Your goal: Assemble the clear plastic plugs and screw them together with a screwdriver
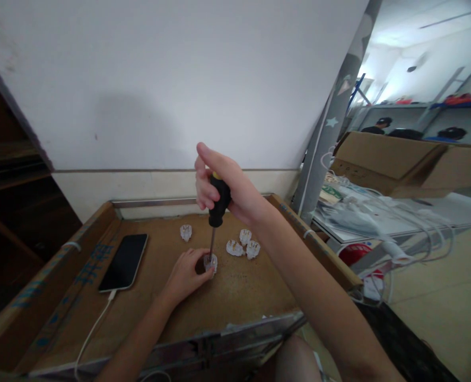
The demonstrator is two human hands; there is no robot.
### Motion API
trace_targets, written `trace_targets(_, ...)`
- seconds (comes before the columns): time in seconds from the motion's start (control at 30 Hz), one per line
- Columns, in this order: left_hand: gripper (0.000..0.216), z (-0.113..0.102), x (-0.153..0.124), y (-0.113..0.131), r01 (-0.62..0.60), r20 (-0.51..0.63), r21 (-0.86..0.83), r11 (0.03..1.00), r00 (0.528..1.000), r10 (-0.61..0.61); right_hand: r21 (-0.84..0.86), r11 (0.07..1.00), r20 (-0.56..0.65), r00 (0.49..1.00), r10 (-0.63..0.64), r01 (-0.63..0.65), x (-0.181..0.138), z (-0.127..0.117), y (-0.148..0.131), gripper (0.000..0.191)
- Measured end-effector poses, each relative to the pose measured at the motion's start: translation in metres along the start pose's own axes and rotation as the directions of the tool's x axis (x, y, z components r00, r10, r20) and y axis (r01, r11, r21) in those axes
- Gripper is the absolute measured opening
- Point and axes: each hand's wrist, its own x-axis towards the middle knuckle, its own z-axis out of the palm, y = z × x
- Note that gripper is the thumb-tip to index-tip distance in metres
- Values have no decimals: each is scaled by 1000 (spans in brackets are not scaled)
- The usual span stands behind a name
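Note:
My right hand (223,185) is closed round the black handle of a screwdriver (218,209), which stands nearly upright. Its metal shaft runs down to a small clear plastic part (211,263) on the cardboard. With thumb and fingers on either side, my left hand (190,273) pinches that part against the surface. The screwdriver tip meets the part, but the exact contact point is too small to make out. Similar clear parts lie nearby: one piece (186,232) farther back, and a cluster (243,245) of three to the right, with small brass-coloured bits showing.
A phone (124,262) with a white charging cable (94,326) lies at the left. Raised cardboard edges (319,244) border the work surface. Behind it stands a white wall (172,95). To the right are a grey post (319,143), cables, an open carton (382,159) and people farther off.

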Motion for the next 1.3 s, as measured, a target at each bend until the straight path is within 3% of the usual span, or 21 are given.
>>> trace_targets(0.07, 31, 0, 0, 1, 3, 3, -11, 1000, 1000, -3, -111, 994, -7, 1000, 19, -20, 1, -3, -3, 42)
trace_targets(0.13, 31, 0, 0, 0, 3, 2, -18, 1000, 1000, -3, -357, 932, -134, 984, -119, 64, 0, -3, -4, 42)
trace_targets(0.23, 32, 3, 0, -3, -1, -5, -21, 1000, 1000, 1, -706, 688, -220, 872, -437, 167, -10, 5, -3, 32)
trace_targets(0.3, 30, 5, 1, -5, -10, -17, -18, 1000, 1000, 10, -778, 599, -209, 820, -533, 192, -17, 14, -2, 25)
trace_targets(0.33, 28, 6, 1, -5, -16, -23, -16, 1000, 1000, 16, -763, 611, -210, 814, -542, 210, -20, 17, -1, 21)
trace_targets(0.4, 27, 6, 1, -5, -28, -34, -16, 999, 999, 27, -632, 734, -233, 842, -487, 249, -22, 21, 0, 16)
trace_targets(0.47, 28, 6, 0, -3, -31, -39, -27, 999, 999, 30, -352, 907, -204, 927, -314, 230, -19, 18, 1, 17)
trace_targets(0.53, 29, 5, 0, -1, -28, -39, -38, 999, 999, 27, -41, 994, -6, 995, -103, 102, -12, 9, 1, 28)
trace_targets(0.6, 30, 5, -1, 1, -29, -35, -24, 999, 999, 29, 135, 990, 241, 971, 12, -46, -4, 1, 2, 37)
trace_targets(0.63, 31, 4, -1, 2, -34, -33, -6, 999, 999, 34, 163, 983, 302, 953, 35, -88, 0, -2, 3, 40)
trace_targets(0.7, 32, 3, -1, 3, -41, -38, 41, 998, 998, 42, 106, 992, 243, 969, 43, -70, 6, -3, 6, 41)
trace_targets(0.77, 33, 3, 0, 3, -41, -43, 81, 996, 998, 45, -156, 987, -11, 999, -48, 46, 10, -1, 8, 37)
trace_targets(0.83, 30, 3, 1, 2, -42, -40, 110, 993, 998, 46, -529, 843, -222, 943, -248, 97, 12, 5, 9, 32)
trace_targets(0.9, 23, 3, 3, 0, -50, -29, 129, 990, 998, 54, -752, 655, -259, 885, -388, 68, 11, 12, 8, 25)
trace_targets(0.93, 20, 4, 3, 0, -54, -26, 135, 989, 998, 58, -778, 623, -237, 885, -401, 74, 9, 14, 7, 20)
trace_targets(0.97, 18, 4, 4, 0, -58, -25, 138, 989, 998, 62, -751, 652, -209, 899, -386, 105, 8, 16, 6, 15)
trace_targets(1.03, 18, 4, 4, 0, -65, -19, 130, 989, 997, 68, -547, 820, -146, 946, -290, 167, 4, 18, 5, 10)
trace_targets(1.1, 20, 4, 3, 1, -62, -17, 118, 991, 998, 64, -244, 959, -30, 987, -157, 145, 2, 15, 3, 21)
trace_targets(1.17, 20, 3, 3, 1, -53, -19, 112, 992, 998, 56, -59, 996, 56, 997, -58, 61, 4, 9, 3, 38)
trace_targets(1.23, 19, 3, 3, 2, -42, -23, 112, 993, 999, 44, -97, 994, -3, 999, -45, 45, 6, 3, 4, 45)
trace_targets(1.3, 19, 4, 3, 1, -35, -24, 104, 994, 999, 38, -339, 936, -184, 969, -163, 93, 8, 0, 6, 46)
